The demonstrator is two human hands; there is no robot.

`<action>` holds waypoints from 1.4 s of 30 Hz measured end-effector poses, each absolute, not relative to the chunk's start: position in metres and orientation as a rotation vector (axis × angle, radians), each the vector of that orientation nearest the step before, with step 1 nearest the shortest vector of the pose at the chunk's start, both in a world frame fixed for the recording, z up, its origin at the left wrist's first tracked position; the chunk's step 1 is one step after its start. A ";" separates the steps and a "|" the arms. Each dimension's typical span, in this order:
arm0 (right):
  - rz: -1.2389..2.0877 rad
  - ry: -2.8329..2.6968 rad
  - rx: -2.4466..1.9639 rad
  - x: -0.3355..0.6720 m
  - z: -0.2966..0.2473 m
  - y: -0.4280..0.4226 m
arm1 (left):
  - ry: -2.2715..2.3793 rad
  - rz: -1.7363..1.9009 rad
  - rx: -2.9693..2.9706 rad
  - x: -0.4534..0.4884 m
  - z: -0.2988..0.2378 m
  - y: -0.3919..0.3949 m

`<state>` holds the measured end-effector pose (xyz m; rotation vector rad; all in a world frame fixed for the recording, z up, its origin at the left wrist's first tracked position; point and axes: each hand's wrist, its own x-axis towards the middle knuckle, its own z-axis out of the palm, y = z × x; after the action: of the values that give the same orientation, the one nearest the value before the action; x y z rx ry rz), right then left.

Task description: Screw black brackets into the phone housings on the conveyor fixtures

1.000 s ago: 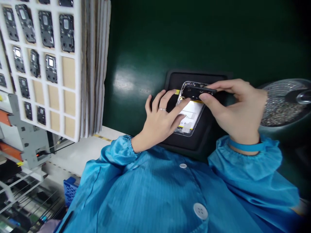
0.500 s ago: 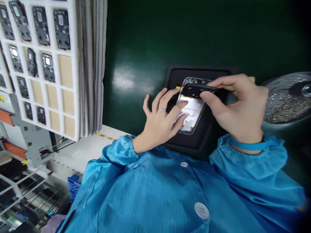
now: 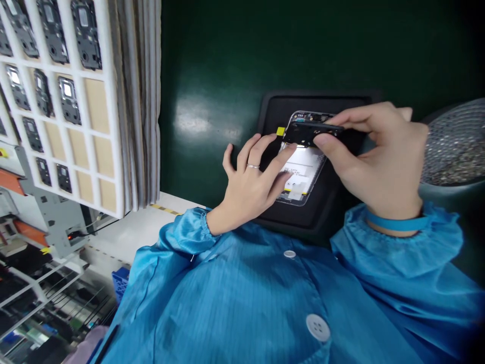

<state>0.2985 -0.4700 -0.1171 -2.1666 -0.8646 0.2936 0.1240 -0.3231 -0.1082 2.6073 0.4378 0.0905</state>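
Observation:
An opened phone [image 3: 303,174] lies on a black mat [image 3: 299,217], its white battery facing up. Over its upper end, a black plastic phone cover [image 3: 305,134] sits tilted, with the circuit board partly showing above it. My right hand [image 3: 373,151] pinches the cover's right end between thumb and fingers. My left hand [image 3: 253,179] rests at the phone's left side, fingers spread, with the index fingertip at the cover's lower edge and the thumb over the battery. Beside the phone's upper left edge is a yellow tab [image 3: 280,131].
At left stands a white compartment tray [image 3: 104,76] with several black phone covers, alongside a stack of grey dividers [image 3: 142,101]. A round dish of small screws [image 3: 460,144] sits on the right of the green table [image 3: 212,60]. Wire racking [image 3: 49,298] is at lower left.
My left index fingertip has moved from the battery up to the cover's lower edge. My right hand still holds the cover over the phone's upper end. The whole view has shifted slightly.

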 end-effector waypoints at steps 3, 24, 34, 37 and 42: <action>0.311 -0.851 -2.161 0.298 -0.117 -0.470 | 0.426 0.093 2.636 0.124 -0.108 -0.323; 0.301 -0.900 -2.160 0.299 -0.116 -0.470 | 0.339 0.181 2.772 0.114 -0.110 -0.320; 0.302 -0.889 -2.190 0.299 -0.117 -0.470 | 0.330 0.033 2.870 0.121 -0.101 -0.324; 0.264 -0.906 -2.190 0.299 -0.118 -0.470 | 0.348 0.032 2.887 0.124 -0.098 -0.326; 0.220 -0.943 -2.182 0.300 -0.121 -0.472 | 0.398 0.058 2.895 0.128 -0.102 -0.330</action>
<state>0.2998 -0.4721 -0.1212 -2.1819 -0.9430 0.2199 0.1278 -0.3301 -0.1015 2.8953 0.3983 0.0581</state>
